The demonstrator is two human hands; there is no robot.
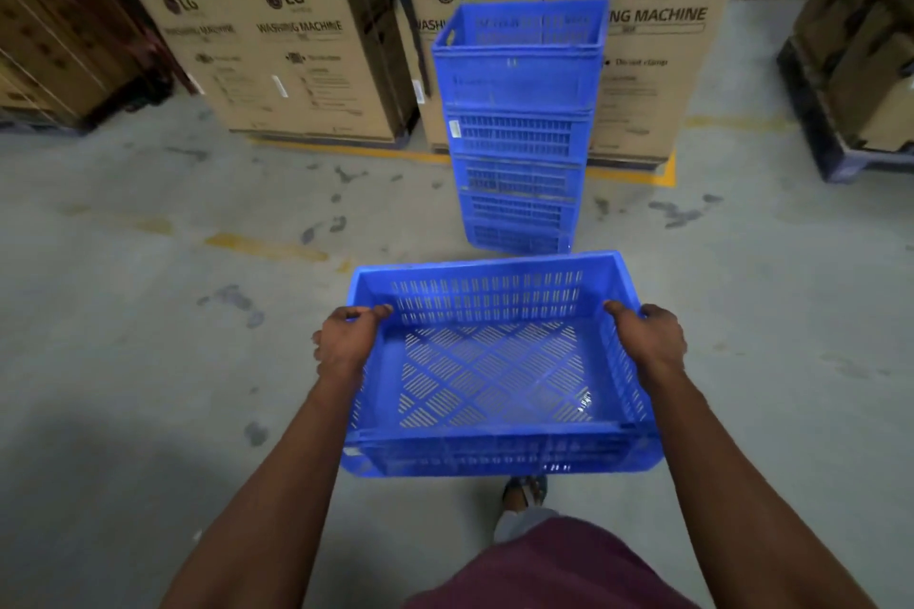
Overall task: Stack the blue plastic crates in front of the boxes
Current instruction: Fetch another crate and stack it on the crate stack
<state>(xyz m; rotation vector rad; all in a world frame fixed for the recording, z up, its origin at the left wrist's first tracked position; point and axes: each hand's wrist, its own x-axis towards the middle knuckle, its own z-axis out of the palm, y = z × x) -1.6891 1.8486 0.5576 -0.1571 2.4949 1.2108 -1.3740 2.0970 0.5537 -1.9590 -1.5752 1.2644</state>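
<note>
I hold an empty blue plastic crate [494,376] with slotted walls and floor, level at waist height above the floor. My left hand [346,341] grips its left rim and my right hand [648,341] grips its right rim. Straight ahead stands a stack of several blue crates [519,129] on the floor, its top crate open upward. The stack stands just in front of large cardboard washing machine boxes [277,64]. The held crate is nearer to me than the stack and lower than its top.
Grey concrete floor [148,287] with worn yellow line marks lies all around. More cardboard boxes on a dark pallet [831,134] stand at the right, and strapped boxes [54,40] at the left. My foot [524,492] shows under the crate.
</note>
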